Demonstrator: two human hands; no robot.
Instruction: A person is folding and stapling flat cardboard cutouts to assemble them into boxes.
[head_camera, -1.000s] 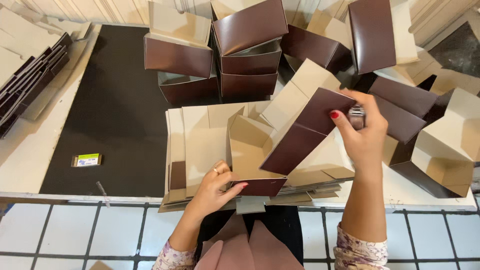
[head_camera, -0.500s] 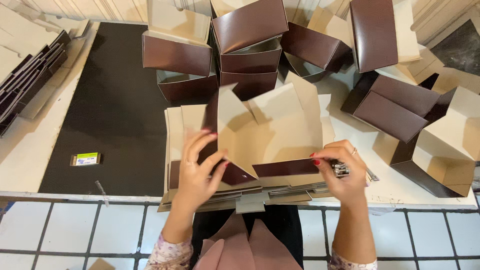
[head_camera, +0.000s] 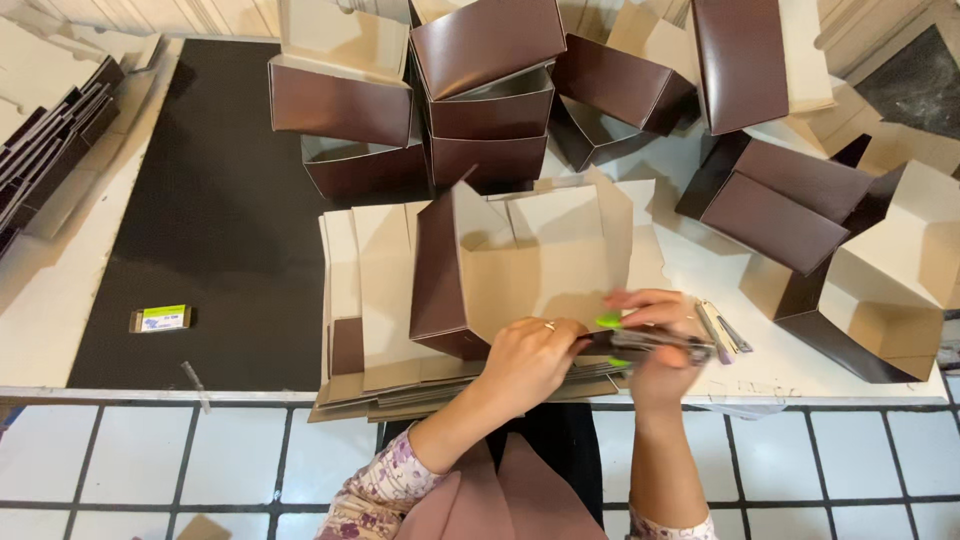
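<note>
A half-folded cardboard box, brown outside and cream inside, stands on a stack of flat blanks at the table's near edge. My left hand pinches the box's near bottom edge. My right hand grips a dark stapler with green parts. The stapler lies level, its nose pointing left at the spot my left hand holds. The box's near wall is partly hidden behind both hands.
Several folded brown boxes are piled at the back and more boxes lie at the right. A black mat covers the left table, with a small staple packet on it. Flat blanks are stacked far left. Tiled floor lies below the table edge.
My right hand came down from the raised flap at the right to the box's near edge with the stapler. My left hand shifted right to pinch that edge. The box's flaps are folded up.
</note>
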